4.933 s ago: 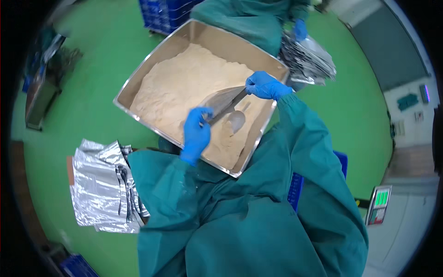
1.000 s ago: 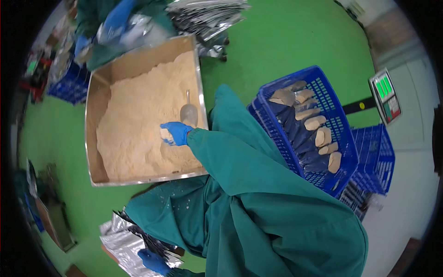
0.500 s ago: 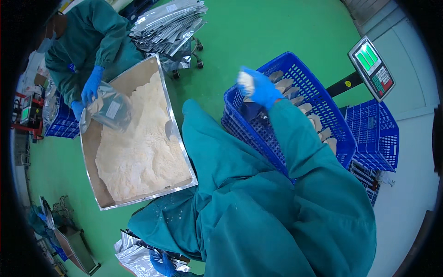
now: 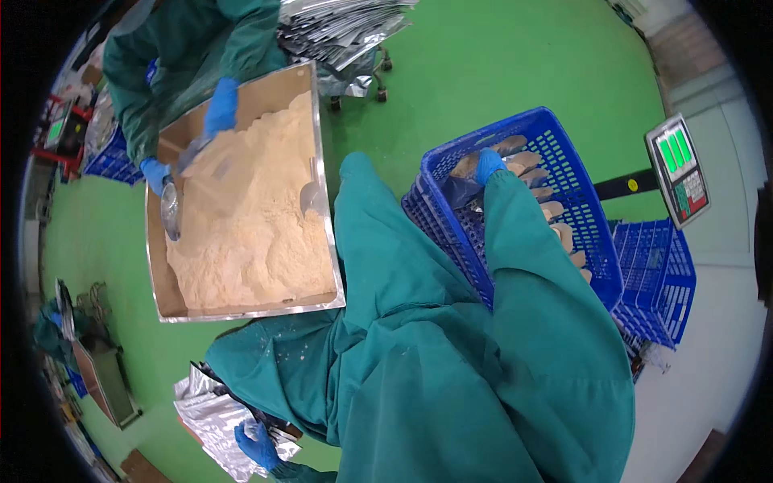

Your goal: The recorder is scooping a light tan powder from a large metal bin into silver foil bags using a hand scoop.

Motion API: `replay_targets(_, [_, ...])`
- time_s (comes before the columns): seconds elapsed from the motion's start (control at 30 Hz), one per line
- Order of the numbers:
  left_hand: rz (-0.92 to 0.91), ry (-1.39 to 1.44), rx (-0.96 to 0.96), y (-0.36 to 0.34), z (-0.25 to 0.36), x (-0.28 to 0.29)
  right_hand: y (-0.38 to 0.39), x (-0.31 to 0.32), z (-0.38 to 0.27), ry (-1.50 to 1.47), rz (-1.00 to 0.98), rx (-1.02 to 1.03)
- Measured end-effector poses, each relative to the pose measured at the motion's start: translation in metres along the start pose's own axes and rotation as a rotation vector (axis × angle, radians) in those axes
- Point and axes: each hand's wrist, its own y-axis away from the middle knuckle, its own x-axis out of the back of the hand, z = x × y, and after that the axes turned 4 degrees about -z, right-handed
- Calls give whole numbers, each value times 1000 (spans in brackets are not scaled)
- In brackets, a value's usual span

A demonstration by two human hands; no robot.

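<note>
The right sleeve point(image 4: 547, 266) cuts across the near side of the blue basket point(image 4: 515, 121) and covers part of the row of open-topped bags point(image 4: 527, 159) standing in it, so their full number cannot be made out. Along the lower edge the left forearm is cut off, with only a short piece of cuff in view, and the green gown over the knee hides one side of the pile of silver bags point(image 4: 221, 435). At the upper left the co-worker's head falls largely outside the view, and the bag in that person's gloved hand point(image 4: 221, 109) is blurred; the other gloved hand point(image 4: 155, 173) has a metal scoop point(image 4: 170, 211) over the tray's left wall. A second scoop point(image 4: 311, 197) lies partly sunk in the pale powder point(image 4: 250, 258) by the right wall of the metal tray point(image 4: 241, 312). The wearer's right hand point(image 4: 489, 165) is down in the basket at the far end of the row, its back to the camera and its fingers hidden among the bags; whether it grips anything cannot be told. The left hand point(image 4: 258, 445) is loosely open, fingers apart, over the silver pile, and seems to touch the topmost bag.
</note>
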Motion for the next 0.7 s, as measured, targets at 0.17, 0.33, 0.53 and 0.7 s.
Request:
replay_targets(0.17, [-39,64,295,-3,7,-3,-14,9,4,100,4,253])
replay_targets(0.33, [29,-8,176,-4,19,10,10,81,9,-190,10,510])
replay_targets(0.53, [84,-152,394,3,42,10,83,166,-81,-973,299,175])
replay_targets(0.7, [117,-148,386,10,40,5,140,185,-255,-1177,50,624])
